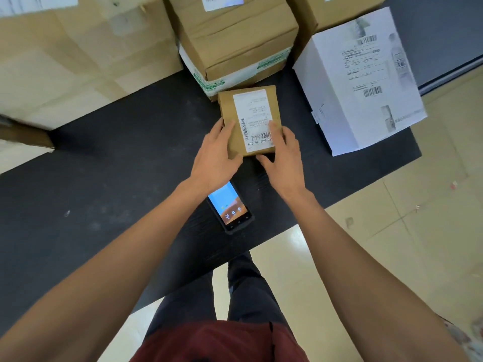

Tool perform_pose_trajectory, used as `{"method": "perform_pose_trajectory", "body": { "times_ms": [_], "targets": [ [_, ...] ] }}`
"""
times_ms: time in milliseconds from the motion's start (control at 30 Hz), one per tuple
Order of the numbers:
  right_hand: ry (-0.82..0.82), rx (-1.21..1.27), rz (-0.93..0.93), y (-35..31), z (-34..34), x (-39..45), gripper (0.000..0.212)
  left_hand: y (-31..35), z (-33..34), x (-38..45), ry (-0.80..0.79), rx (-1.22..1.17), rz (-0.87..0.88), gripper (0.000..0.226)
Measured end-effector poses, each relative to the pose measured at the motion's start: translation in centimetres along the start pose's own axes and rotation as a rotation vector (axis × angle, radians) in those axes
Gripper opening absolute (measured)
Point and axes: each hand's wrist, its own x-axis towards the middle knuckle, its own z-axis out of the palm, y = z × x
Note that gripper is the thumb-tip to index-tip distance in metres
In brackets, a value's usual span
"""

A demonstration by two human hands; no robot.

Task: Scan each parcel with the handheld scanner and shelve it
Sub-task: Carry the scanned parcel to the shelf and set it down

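Small brown parcel (251,121) on black table (117,158), mid-table; white label reads "A03 36 368" beside barcodes; left hand (215,155) and right hand (283,158) grip its near corners, fingers curled; handheld scanner (231,209) screen-up just beneath left wrist, near table edge; white carton (360,82) overhangs right edge.

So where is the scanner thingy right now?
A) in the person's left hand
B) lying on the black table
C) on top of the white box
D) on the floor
B: the handheld scanner lies flat on the black table, screen lit, below the wrists, while the left hand and right hand both hold the small brown parcel.
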Motion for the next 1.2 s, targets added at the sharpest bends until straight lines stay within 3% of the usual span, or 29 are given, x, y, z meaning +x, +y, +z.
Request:
{"method": "perform_pose_trajectory", "body": {
  "times_ms": [267, 567, 933, 1200],
  "targets": [
    [0.254, 0.248, -0.033, -1.2, -3.8, -4.8, 0.084, 3.1, -2.2, -2.4, 0.058, -0.203, 0.173, 0.088],
    [0.504, 0.248, -0.029, -0.2, -10.9, -9.8, 0.078, 10.7, -3.1, -4.5, -0.002, -0.21, 0.386, 0.088],
    [0.692, 0.355, 0.073, 8.7, -20.1, -15.9, 0.081, 25.0, 3.5, -6.8, -0.092, -0.042, 0.591, 0.081],
    [0.883, 0.372, 0.121, 17.3, -28.7, -22.4, 0.076, 36.1, 11.0, -10.2, -0.116, -0.043, 0.841, 0.073]
  ]
}}
